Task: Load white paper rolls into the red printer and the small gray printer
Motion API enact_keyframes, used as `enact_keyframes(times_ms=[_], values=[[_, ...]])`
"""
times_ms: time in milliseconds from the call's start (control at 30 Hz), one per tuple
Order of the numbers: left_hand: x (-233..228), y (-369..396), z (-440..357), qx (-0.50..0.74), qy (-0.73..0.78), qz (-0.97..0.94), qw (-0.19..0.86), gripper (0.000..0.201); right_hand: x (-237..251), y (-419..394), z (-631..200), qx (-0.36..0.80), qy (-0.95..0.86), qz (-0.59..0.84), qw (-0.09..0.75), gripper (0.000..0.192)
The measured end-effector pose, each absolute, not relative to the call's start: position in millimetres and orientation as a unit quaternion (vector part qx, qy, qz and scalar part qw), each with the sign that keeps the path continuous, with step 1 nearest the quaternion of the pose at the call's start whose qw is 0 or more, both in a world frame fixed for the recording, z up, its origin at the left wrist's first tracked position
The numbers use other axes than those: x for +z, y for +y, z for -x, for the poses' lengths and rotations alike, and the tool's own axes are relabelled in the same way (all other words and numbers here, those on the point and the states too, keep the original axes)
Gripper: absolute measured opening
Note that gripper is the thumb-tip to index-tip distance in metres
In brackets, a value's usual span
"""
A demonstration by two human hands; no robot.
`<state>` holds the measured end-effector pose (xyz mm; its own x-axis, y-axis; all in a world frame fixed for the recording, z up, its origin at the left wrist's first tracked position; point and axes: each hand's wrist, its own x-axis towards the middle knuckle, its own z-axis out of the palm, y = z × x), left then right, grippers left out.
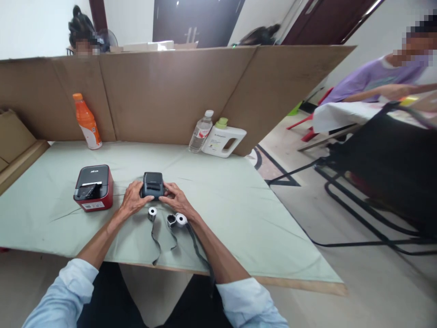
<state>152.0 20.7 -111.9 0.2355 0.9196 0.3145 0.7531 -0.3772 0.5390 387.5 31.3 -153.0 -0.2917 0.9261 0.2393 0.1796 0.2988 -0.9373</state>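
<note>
A small dark portable label printer sits on the table between my two hands. My left hand grips its left side, thumb at the front edge. On the opposite side, my right hand holds it the same way. Just in front of it stands a paper roll with a dark strip trailing toward me. To its right are a small dark-and-white roll and a white-topped roll, both with loose dark tails. A larger red and black printer stands to the left of my left hand.
An orange bottle leans by the cardboard partition. Farther right stand a clear bottle and a white jug with a green cap. A black folding chair is beyond the table's right edge, near a seated person in purple.
</note>
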Motion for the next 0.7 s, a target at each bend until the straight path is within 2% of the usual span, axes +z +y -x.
enact_keyframes(times_ms=[100, 167, 433, 700], values=[[-126.0, 9.2, -155.0, 0.32, 0.556, -0.757, 0.127, 0.066, -153.1, 28.9, -389.5, 0.434, -0.683, 0.403, 0.427, 0.074], [-131.4, 2.6, -156.1, 0.323, 0.566, -0.748, 0.126, 0.072, -152.1, 26.2, -390.9, 0.439, -0.684, 0.398, 0.426, 0.074], [-108.4, 16.4, -144.7, 0.29, 0.542, -0.771, 0.165, 0.069, -149.1, 23.7, -389.6, 0.43, -0.678, 0.413, 0.429, 0.081], [-108.9, 18.6, -143.5, 0.253, 0.537, -0.795, 0.124, 0.069, -149.6, 23.8, -389.7, 0.417, -0.688, 0.415, 0.425, 0.08]])
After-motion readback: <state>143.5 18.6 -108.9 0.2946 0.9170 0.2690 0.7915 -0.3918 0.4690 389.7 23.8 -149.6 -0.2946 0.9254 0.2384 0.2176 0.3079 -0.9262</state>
